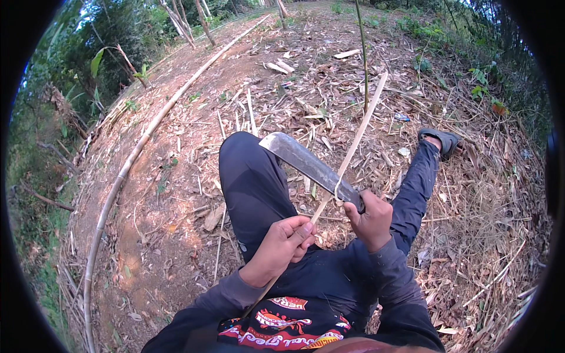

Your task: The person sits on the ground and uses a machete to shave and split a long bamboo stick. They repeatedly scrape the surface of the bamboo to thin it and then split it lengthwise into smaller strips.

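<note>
I sit on the ground with my legs in dark trousers stretched out. My right hand (371, 219) grips the handle of a broad machete (306, 163), whose blade points up and to the left over my left knee. My left hand (285, 240) pinches a thin pale bamboo strip (360, 127) near its lower end. The strip runs from my lap up and to the right, crossing the blade close to the handle. A curl of shaving hangs where the blade meets the strip.
A long bamboo pole (126, 170) lies across the bare earth on the left. Dry leaves, bamboo shavings and split pieces cover the ground ahead and to the right. A thin green stalk (363, 53) stands upright ahead. My right foot wears a dark sandal (440, 140).
</note>
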A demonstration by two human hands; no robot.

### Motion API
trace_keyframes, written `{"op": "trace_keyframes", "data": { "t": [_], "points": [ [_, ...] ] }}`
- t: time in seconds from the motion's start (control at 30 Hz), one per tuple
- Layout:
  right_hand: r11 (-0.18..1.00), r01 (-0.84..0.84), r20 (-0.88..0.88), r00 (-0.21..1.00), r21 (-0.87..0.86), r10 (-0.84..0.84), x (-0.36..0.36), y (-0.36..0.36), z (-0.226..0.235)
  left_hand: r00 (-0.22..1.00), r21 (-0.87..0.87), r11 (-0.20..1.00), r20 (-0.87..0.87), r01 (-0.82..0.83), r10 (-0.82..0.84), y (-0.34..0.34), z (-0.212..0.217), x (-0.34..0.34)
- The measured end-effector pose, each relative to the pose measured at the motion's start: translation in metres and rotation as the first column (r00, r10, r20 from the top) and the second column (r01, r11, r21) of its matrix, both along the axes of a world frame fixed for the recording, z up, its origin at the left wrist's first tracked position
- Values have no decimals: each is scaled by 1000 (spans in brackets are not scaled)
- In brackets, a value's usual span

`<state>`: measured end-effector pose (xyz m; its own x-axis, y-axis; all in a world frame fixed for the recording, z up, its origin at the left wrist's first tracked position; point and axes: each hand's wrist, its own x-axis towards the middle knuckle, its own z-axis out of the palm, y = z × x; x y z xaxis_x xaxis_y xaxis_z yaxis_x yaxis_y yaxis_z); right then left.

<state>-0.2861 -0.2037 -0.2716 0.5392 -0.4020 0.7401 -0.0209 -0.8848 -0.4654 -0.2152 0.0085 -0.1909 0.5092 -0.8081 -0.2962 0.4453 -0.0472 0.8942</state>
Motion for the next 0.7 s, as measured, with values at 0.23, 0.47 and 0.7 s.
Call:
{"op": "trace_keyframes", "data": {
  "t": [0.23,0.47,0.7],
  "points": [
    [939,210,-55,978,272,-203,5,-63,-5,1000,38,999,-11,-5,5,30,4,-3],
    [988,-152,-51,987,-4,152,-7,6,-2,997,45,999,-72,17,-14,11,-10,-5],
    [973,-166,-2,986,-159,168,-1,7,2,998,23,999,-32,48,-47,21,3,-12]
  ]
}}
